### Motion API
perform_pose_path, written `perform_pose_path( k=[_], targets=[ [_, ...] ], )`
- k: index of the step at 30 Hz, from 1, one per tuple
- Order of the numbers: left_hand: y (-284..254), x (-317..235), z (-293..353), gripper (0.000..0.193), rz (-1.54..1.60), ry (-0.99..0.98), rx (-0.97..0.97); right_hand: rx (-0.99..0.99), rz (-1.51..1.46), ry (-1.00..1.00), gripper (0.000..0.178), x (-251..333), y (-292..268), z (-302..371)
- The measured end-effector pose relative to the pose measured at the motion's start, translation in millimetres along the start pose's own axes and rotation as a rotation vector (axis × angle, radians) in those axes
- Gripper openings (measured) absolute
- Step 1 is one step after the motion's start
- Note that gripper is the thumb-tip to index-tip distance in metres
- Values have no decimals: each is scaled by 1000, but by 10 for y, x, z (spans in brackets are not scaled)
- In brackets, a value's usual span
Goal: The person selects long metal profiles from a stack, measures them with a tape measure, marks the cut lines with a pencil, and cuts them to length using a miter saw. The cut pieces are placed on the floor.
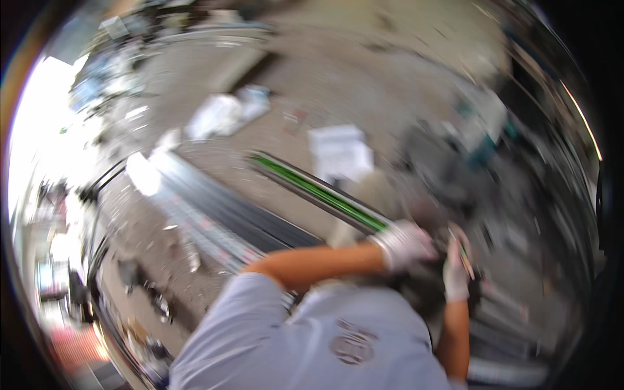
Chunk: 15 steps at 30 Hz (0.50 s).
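Workshop floor (305, 78), brown and littered with scraps, extends ahead of and to both sides of my fingers; motion blur limits detail. Step in hand, as judged: handling and positioning a long green-lined channel (318, 192). Its near end is at my left hand (408, 246), white-gloved, with the fingers closed around it; the length runs forward and left from them, and whether it continues beneath the glove cannot be told. At my right hand (457, 270), also gloved and just right of the left, a slender strip (467, 263) lies against the fingers; blur prevents me from telling whether they grip it. Any next move would call for a firm left grip, the long free end controlled against swing, and the right fingers brought to the channel. Left of my left fingers, long grey metal profiles (240, 208) lie side by side on the floor. Forward of those fingers is a white paper sheet (338, 149); farther left, crumpled white sheeting (214, 117). At the far left, bright light (42, 123) enters the room.
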<state>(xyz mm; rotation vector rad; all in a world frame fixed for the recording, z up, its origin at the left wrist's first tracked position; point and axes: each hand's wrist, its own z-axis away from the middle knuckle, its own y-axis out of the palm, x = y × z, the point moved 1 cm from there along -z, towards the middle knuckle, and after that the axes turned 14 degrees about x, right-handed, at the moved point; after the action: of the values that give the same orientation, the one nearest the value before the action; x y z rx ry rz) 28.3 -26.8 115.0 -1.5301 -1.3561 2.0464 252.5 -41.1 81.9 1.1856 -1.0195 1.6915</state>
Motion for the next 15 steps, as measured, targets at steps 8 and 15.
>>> perform_pose_path(
  k=[8,15],
  targets=[
    [-254,170,476,61,-98,-125,81,-8,-169,10,14,246,154,-37],
    [-180,65,461,61,-120,-148,84,16,-44,-45,10,306,128,130]
  ],
)
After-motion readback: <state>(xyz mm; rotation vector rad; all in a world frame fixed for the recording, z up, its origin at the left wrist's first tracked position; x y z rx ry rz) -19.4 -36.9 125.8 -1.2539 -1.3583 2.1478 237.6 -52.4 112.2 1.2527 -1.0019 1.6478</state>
